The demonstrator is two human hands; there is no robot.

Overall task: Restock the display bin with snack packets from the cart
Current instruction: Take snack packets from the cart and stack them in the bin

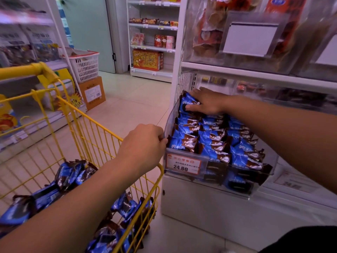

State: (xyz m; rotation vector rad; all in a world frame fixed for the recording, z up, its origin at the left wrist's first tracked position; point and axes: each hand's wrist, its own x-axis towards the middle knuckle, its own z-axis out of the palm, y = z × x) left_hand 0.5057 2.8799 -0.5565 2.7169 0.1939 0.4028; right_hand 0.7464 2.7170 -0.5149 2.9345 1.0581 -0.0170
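Observation:
A clear plastic display bin [170, 114] on the white shelf unit holds rows of blue-and-brown snack packets [211, 141]. My right hand [206, 103] reaches to the bin's back left corner and pinches one blue packet [187, 103] standing upright there. My left hand [144, 143] has its fingers curled on the bin's front left edge, just above the price tag [183, 164]. The yellow wire cart [102, 132] stands at the left, with several more of the same packets [73, 172] lying in its basket under my left forearm.
Above the bin sits another clear bin [237, 33] of red snack bags. A white basket [84, 64] on a cardboard box [93, 92] stands across the aisle. More shelves [153, 48] with boxed goods line the back wall.

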